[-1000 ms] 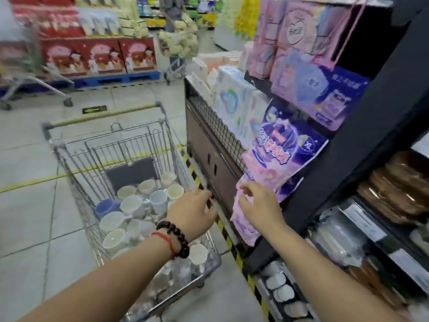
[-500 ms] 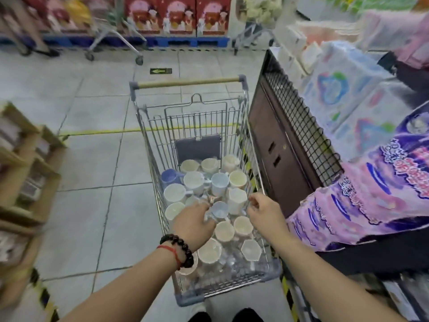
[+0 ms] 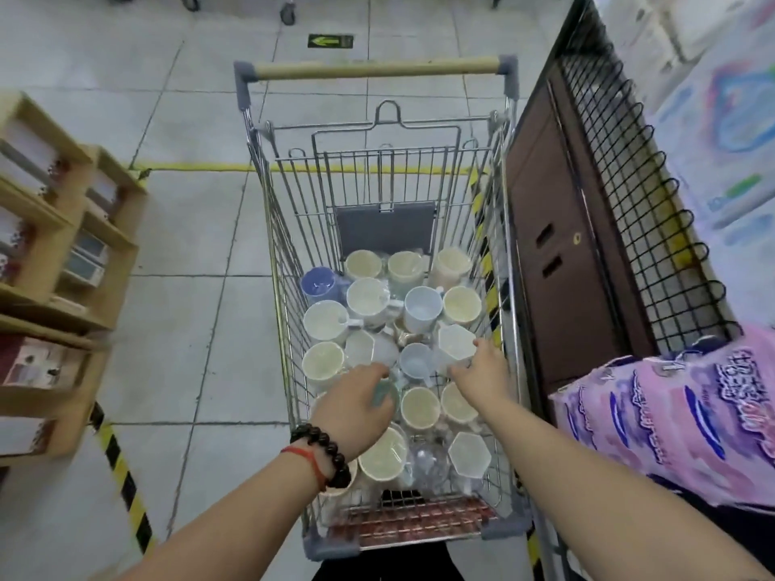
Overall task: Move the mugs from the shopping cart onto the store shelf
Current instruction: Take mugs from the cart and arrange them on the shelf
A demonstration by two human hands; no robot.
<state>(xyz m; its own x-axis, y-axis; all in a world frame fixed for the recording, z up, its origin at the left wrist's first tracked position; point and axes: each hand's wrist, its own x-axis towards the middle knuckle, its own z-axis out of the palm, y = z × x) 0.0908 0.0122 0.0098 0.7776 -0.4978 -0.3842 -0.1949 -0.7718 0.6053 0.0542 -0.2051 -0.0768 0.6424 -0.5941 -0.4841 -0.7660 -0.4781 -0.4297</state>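
The wire shopping cart (image 3: pixel 499 228) stands in front of me, its basket filled with several upright mugs in cream, white and pale blue. My left hand (image 3: pixel 356 406), with a bead bracelet at the wrist, reaches down into the cart and its fingers curl over a pale green mug (image 3: pixel 383 397). My right hand (image 3: pixel 482 366) is lower right of a white hexagonal mug (image 3: pixel 455 343), with fingertips on its rim and the thumb against its near side. A second hexagonal mug (image 3: pixel 469 454) stands near the cart's front end.
A wooden shelf unit (image 3: pixel 46 262) stands left of the aisle. Tight against the cart's right side is a brown store fixture (image 3: pixel 562 253) with a black wire basket (image 3: pixel 620 211). Pink-purple packs (image 3: pixel 671 417) hang at the right. Yellow-black tape (image 3: pixel 121 475) marks the floor.
My view has tilted down onto the cart. Both hands have gone deeper into the basket, the left onto the pale green mug and the right onto the white hexagonal mug.
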